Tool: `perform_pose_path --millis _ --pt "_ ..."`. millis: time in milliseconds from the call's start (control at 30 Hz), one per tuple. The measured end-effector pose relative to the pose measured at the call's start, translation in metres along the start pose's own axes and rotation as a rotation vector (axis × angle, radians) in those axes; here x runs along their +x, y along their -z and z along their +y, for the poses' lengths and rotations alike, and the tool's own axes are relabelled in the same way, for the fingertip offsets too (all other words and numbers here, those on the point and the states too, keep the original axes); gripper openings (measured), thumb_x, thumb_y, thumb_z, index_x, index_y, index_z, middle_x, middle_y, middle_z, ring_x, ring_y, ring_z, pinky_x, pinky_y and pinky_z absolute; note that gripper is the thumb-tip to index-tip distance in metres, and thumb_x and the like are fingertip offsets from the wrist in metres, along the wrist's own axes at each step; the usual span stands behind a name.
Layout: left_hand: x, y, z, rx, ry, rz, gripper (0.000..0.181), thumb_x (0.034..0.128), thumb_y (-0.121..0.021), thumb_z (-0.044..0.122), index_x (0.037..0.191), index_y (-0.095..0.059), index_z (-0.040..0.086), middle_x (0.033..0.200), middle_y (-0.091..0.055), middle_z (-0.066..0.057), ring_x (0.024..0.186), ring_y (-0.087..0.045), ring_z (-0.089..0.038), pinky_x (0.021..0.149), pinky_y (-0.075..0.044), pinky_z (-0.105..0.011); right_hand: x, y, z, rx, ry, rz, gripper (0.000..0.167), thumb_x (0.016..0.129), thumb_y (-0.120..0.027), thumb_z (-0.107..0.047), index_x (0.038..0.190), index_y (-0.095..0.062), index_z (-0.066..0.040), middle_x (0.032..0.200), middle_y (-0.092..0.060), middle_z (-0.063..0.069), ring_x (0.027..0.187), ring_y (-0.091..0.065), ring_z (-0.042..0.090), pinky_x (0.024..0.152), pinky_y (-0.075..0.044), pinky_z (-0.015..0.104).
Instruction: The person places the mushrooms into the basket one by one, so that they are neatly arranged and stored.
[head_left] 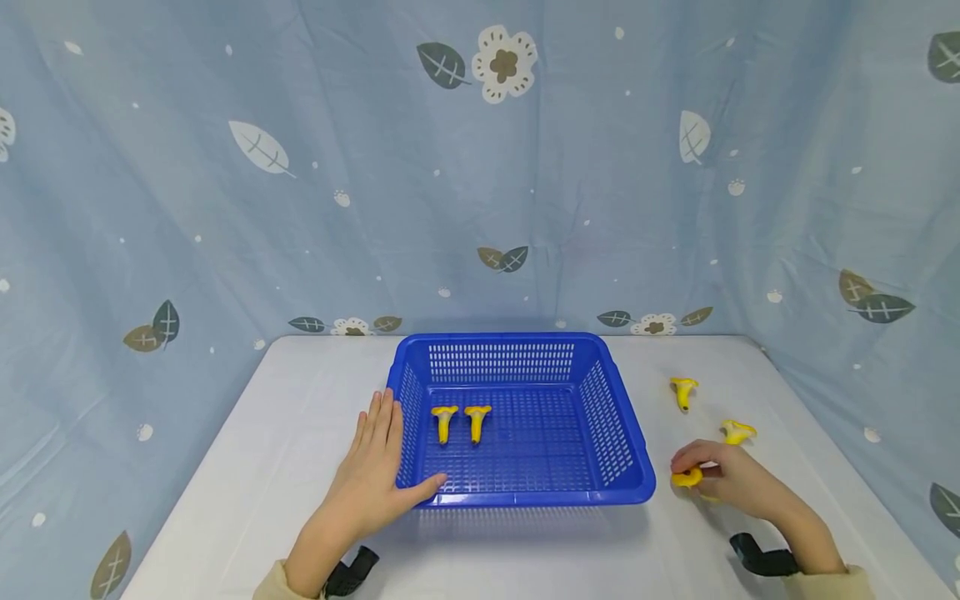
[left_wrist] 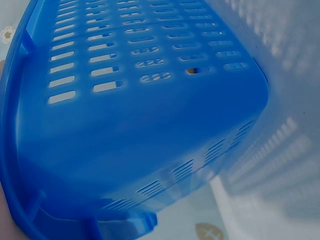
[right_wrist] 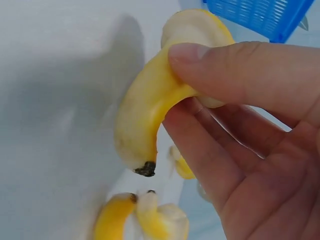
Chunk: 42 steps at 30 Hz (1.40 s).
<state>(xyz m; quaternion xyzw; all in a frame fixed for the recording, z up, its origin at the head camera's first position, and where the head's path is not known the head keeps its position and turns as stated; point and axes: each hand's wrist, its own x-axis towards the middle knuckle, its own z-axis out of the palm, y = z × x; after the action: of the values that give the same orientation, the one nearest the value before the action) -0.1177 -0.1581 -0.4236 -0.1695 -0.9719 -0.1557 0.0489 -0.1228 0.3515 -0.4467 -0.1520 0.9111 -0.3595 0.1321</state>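
My left hand rests on the left rim of a blue plastic basket, fingers straight and thumb over the front corner. Inside the basket lie two yellow mushroom-shaped pieces, one at the left and another beside it. Right of the basket, my right hand pinches a yellow mushroom piece between thumb and fingers. The right wrist view shows this piece with its dark-tipped stem hanging down. The left wrist view is filled by the basket's outer side.
On the white table, one yellow piece lies at the back right and another just behind my right hand. A further one, partly covered, is under that hand. A blue patterned cloth hangs behind the table.
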Motion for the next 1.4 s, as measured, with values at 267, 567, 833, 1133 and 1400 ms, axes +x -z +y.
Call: perform_pose_path --millis 267,567,833,1133,1400 --pt "0.0 -0.001 0.0 0.003 -0.001 0.004 0.12 0.0819 -0.054 0.079 0.154 -0.014 -0.009 0.164 0.001 -0.024 0.151 0.007 -0.036 0.119 -0.01 -0.058 0.001 0.014 -0.017 -0.055 0.054 0.06 0.027 0.08 -0.073 0.008 0.103 -0.073 -0.004 0.11 -0.068 0.012 0.097 -0.064 0.027 0.079 -0.059 0.038" --pt "0.0 -0.001 0.0 -0.003 -0.002 0.003 0.12 0.0819 -0.053 0.079 0.154 -0.014 -0.009 0.163 0.0 -0.024 0.151 0.006 -0.037 0.119 -0.009 -0.057 0.007 0.031 -0.04 -0.116 0.151 0.165 0.032 0.079 -0.077 0.007 0.106 -0.073 -0.01 0.11 -0.068 0.009 0.1 -0.064 0.023 0.075 -0.06 0.035" --pt "0.0 -0.001 0.0 -0.008 0.002 0.002 0.12 0.0818 -0.055 0.078 0.154 -0.015 -0.009 0.163 0.0 -0.024 0.15 0.004 -0.038 0.119 -0.009 -0.057 0.017 0.043 -0.062 -0.138 0.253 0.246 0.034 0.078 -0.078 0.008 0.107 -0.073 -0.009 0.112 -0.067 0.01 0.103 -0.062 0.016 0.076 -0.06 0.035" --pt "0.0 -0.001 -0.001 -0.009 0.002 0.005 0.12 0.0818 -0.054 0.078 0.154 -0.014 -0.009 0.164 0.001 -0.024 0.151 0.006 -0.037 0.119 -0.008 -0.057 0.039 0.051 -0.098 -0.157 0.277 0.276 0.034 0.081 -0.076 0.008 0.111 -0.073 -0.008 0.114 -0.067 0.01 0.102 -0.065 0.031 0.081 -0.058 0.043" --pt "0.0 -0.001 0.0 -0.01 -0.001 0.007 0.12 0.082 -0.053 0.079 0.154 -0.015 -0.009 0.164 0.0 -0.024 0.15 0.004 -0.039 0.119 -0.008 -0.057 0.064 0.05 -0.126 -0.159 0.261 0.263 0.031 0.084 -0.073 0.007 0.111 -0.073 -0.006 0.116 -0.065 0.01 0.108 -0.061 0.031 0.086 -0.056 0.047"
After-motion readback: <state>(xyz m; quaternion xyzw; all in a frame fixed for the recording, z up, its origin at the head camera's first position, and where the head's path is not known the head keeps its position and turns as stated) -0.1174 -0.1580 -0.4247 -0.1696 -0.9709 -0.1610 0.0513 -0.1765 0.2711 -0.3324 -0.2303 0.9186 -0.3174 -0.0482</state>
